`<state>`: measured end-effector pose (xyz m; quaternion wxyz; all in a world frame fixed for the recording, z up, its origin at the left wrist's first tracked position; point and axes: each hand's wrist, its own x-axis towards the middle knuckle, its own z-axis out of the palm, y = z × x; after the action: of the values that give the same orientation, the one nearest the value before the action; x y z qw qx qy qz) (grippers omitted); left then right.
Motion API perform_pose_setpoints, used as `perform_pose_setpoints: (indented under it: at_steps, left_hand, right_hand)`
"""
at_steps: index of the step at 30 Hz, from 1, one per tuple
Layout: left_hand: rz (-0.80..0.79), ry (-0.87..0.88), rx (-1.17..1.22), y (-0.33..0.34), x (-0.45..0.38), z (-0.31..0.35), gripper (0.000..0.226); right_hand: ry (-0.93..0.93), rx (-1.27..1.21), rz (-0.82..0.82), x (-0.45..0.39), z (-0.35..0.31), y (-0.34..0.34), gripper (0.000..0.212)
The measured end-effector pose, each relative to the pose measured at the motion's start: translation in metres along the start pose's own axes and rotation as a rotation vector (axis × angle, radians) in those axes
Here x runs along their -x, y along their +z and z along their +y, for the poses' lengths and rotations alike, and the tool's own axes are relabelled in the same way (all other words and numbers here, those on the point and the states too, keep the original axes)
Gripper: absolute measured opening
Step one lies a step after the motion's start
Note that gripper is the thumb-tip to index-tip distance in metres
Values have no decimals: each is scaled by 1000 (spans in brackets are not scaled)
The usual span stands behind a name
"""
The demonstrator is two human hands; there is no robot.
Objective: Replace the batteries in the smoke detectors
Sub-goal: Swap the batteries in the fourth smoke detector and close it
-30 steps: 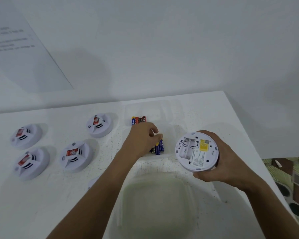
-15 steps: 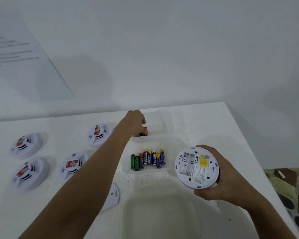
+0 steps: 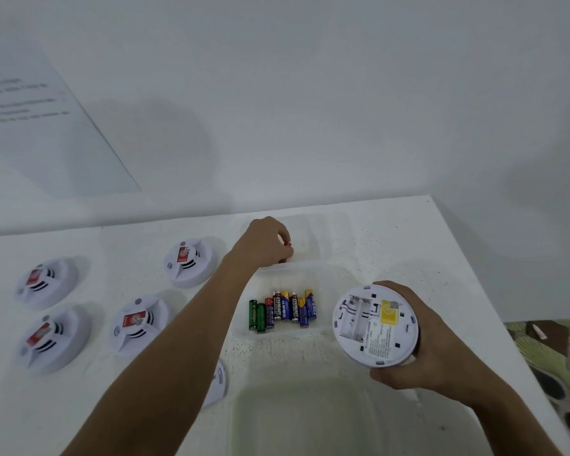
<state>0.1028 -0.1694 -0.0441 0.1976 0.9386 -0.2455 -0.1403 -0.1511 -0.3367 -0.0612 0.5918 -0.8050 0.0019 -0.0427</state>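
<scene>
The left grip has reached the far clear plastic tray, pinching a red-tipped battery (mostly hidden); the right grip clasps the round white smoke detector.

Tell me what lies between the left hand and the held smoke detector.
In the head view, a clear tray of batteries lies between the left hand and the smoke detector.

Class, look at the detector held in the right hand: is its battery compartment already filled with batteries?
No: the detector in the right hand shows an open compartment with bare slots.
</scene>
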Motion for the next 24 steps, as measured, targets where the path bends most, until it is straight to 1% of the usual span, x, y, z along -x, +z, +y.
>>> perform_pose_setpoints:
  at_steps: [2,6,8,9,11,13,18,20,22,24]
  left_hand:
    - [81,19,76,-3,10,6,12]
    - [289,116,332,-18,54,38,9]
    - [332,170,469,-21,82,55,11]
    - [317,197,530,-21,95,61,12]
    - [234,231,627,-17,117,68,16]
    - [164,245,666,-10,129,69,16]
    - [143,269,654,2,140,62,15]
    - [149,282,584,5,143,59,17]
    - [135,299,524,8,147,60,22]
    - [69,309,525,8,151,57,35]
  right_hand:
    - [-9,-11,8,-1,-1,-2,88]
    - [-26,-16,4,-5,-5,-3,93]
    - [-39,-18,-14,-7,-9,-2,94]
    - [-47,-19,-18,-8,-11,-1,94]
    - [-65,-19,-18,-11,-14,2,94]
    - [-91,-14,-13,-12,-18,5,93]
    - [-120,-42,-19,-11,-24,7,91]
    - [-121,-41,-26,-9,-26,6,91]
    - [-126,-29,-35,-8,-26,5,93]
    - [-129,-22,-45,-8,-25,4,94]
